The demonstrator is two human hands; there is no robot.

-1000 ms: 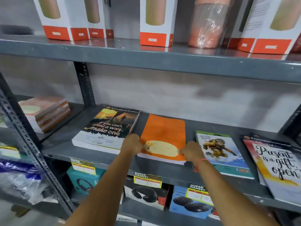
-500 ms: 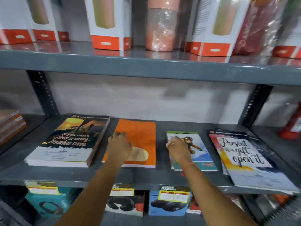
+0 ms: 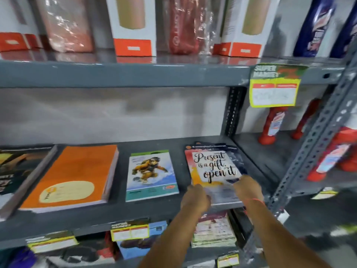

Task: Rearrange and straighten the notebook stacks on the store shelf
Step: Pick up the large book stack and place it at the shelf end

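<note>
Four notebook stacks along the grey metal shelf (image 3: 123,211): dark-covered stack (image 3: 17,175) at far left, thick orange stack (image 3: 77,171), smaller monkey-cover stack (image 3: 150,175), and glossy "Present is a gift" stack (image 3: 212,165) at the right end. Left hand (image 3: 195,198) curled at that last stack's near left corner, right hand (image 3: 248,187) gripping its near right edge (red thread at the wrist). Flat rectangular covers, white page edges. Two yellow price tags (image 3: 129,232) under the shelf lip; boxed and plastic-wrapped goods above.
</note>
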